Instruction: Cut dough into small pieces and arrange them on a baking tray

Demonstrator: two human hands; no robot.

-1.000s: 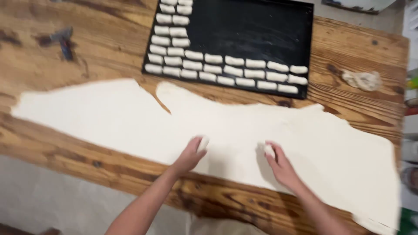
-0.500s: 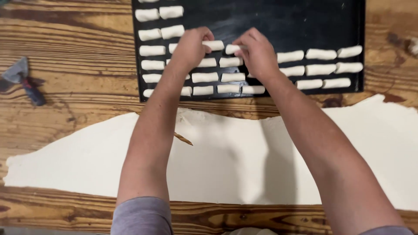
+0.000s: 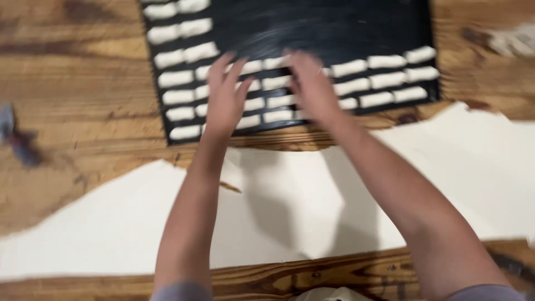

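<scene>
Head view, motion-blurred. Both hands are stretched to twelve o'clock over a black baking tray [image 3: 356, 22] that sits on a wooden table [image 3: 72, 83].

Left hand [image 3: 225, 97]: fingers splayed wide, palm down, over the near rows of small white dough rolls [image 3: 184, 53]. It grips nothing that I can see; whether the fingertips touch the rolls the blur does not show.

Right hand [image 3: 309, 83]: fingers loosely open and close together, also palm down, just at three o'clock of the left. Cannot tell if anything sits under the palm.

The rolls lie in tidy rows along the tray's left side and near edge, two by two, with gaps between them — likely so they do not stick together. The far middle of the tray is bare black.

At six o'clock of the tray, a wide rolled sheet of dough [image 3: 312, 206] covers the near table; the forearms cross above it — its far edge is ragged where it has been cut. A small dark tool [image 3: 19, 145] lies at nine o'clock, well apart from the hands, too blurred to identify.
</scene>
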